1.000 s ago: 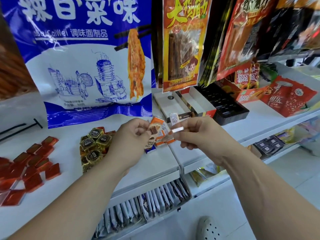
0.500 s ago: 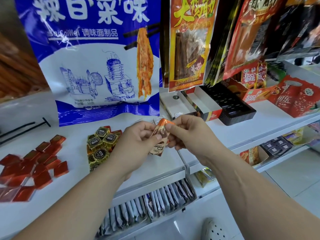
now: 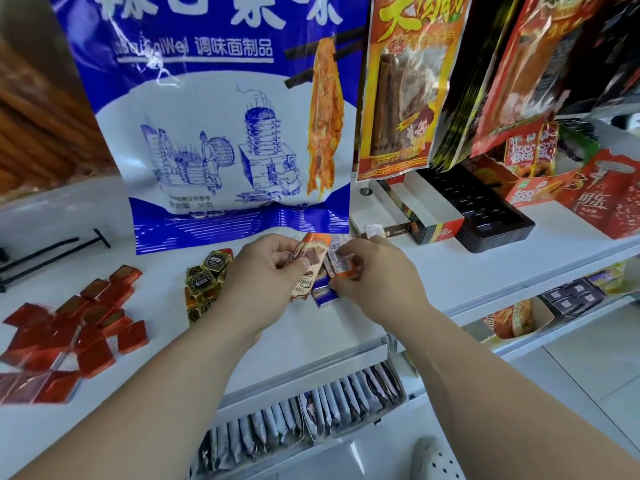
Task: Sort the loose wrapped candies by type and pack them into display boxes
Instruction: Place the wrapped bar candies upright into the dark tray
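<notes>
Pinching a small stack of orange-and-brown wrapped candies (image 3: 309,268) between thumb and curled fingers, your left hand (image 3: 266,277) meets your right hand (image 3: 379,277) over the middle of the white shelf (image 3: 450,271). The right hand's fingers curl round another orange candy (image 3: 344,266), which touches the stack. At six o'clock from the stack, just under both hands, a blue candy (image 3: 323,295) shows; whether it is held or lying on the shelf cannot be told. At nine o'clock sits a heap of gold candies (image 3: 204,282), and farther out the same way a spread of red candies (image 3: 69,330). At one o'clock, well apart, open display boxes (image 3: 429,206) lie beside a black tray (image 3: 485,209), with a big blue bag (image 3: 225,133) at twelve.
</notes>
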Tool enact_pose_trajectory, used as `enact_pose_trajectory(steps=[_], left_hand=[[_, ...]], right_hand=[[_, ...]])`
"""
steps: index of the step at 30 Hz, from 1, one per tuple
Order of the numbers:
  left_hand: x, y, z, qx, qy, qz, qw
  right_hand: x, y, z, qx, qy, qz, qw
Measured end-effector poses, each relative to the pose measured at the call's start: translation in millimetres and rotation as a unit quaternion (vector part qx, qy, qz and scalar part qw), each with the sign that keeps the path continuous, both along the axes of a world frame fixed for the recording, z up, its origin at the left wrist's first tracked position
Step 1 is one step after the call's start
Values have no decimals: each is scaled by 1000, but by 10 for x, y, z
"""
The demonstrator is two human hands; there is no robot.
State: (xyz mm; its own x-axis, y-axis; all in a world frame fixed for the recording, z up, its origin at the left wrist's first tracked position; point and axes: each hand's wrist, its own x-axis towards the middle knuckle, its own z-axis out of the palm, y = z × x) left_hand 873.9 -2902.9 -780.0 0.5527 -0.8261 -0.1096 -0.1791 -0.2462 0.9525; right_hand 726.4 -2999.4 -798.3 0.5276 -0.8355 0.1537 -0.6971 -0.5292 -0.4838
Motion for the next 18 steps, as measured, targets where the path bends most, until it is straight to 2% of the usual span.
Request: enact_pose_trajectory(steps=[5,11,14,18], left_hand=[[-1,20,-22,2,-3,-7,1000],[-30,-3,23,-13,-19,9,1000],[-33,-31,41,-13,-35,28,999],[-52,-58,50,-19,-33,33,999]], right_hand=[[36,26,-1,-35,10,3,999],[-254,-56,224,-82,-57,-29,995],[-499,-113,411,11,-127,-36,991],[-753,-148,515,143,-191,10,971]])
